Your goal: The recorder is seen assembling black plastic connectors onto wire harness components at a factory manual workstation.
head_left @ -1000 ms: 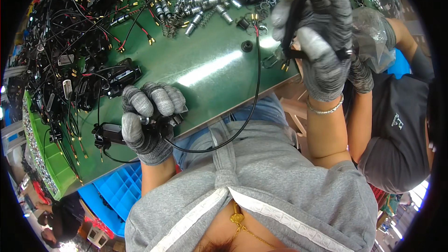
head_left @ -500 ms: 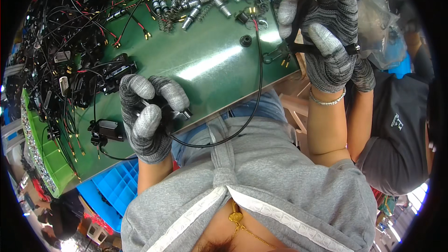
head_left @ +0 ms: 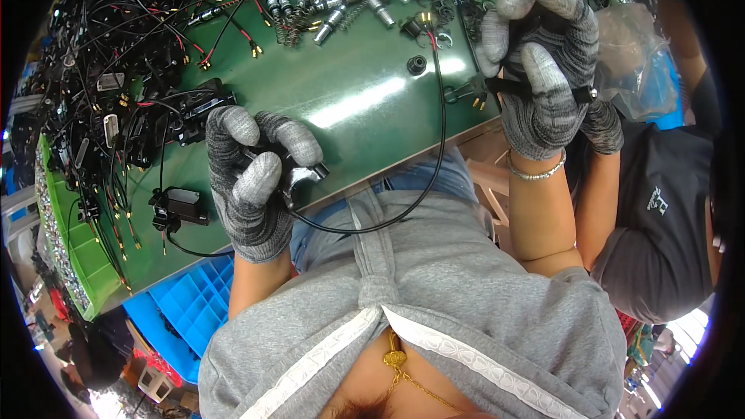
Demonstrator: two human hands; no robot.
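Note:
My left hand (head_left: pixel 252 178), in a grey knit glove, is curled round a small dark part with a shiny metal end (head_left: pixel 301 178). A thin black cable (head_left: pixel 372 230) runs from beside it in a loop up to red wires with brass-coloured tips on the table. My right hand (head_left: pixel 543 66), gloved alike and raised over the table's right end, is closed on a black bar-shaped part (head_left: pixel 583 95) with a small metal tip. Fingers hide much of both parts. Near the right hand lie a dark ring (head_left: pixel 417 65) and a metal piece with loops (head_left: pixel 454 95).
Metal cylinders (head_left: pixel 332 25) and springs lie along the far side of the green table (head_left: pixel 341 81). Black housings (head_left: pixel 185 206) and tangled cables fill its left. A green tray (head_left: pixel 77 256) and blue crate (head_left: pixel 190 302) are at left. A co-worker's gloved hand (head_left: pixel 604 128) is beside my right wrist.
My left hand has moved slightly up and right, showing more of the metal end. My right hand has turned and lowered slightly, its fingers curled closer.

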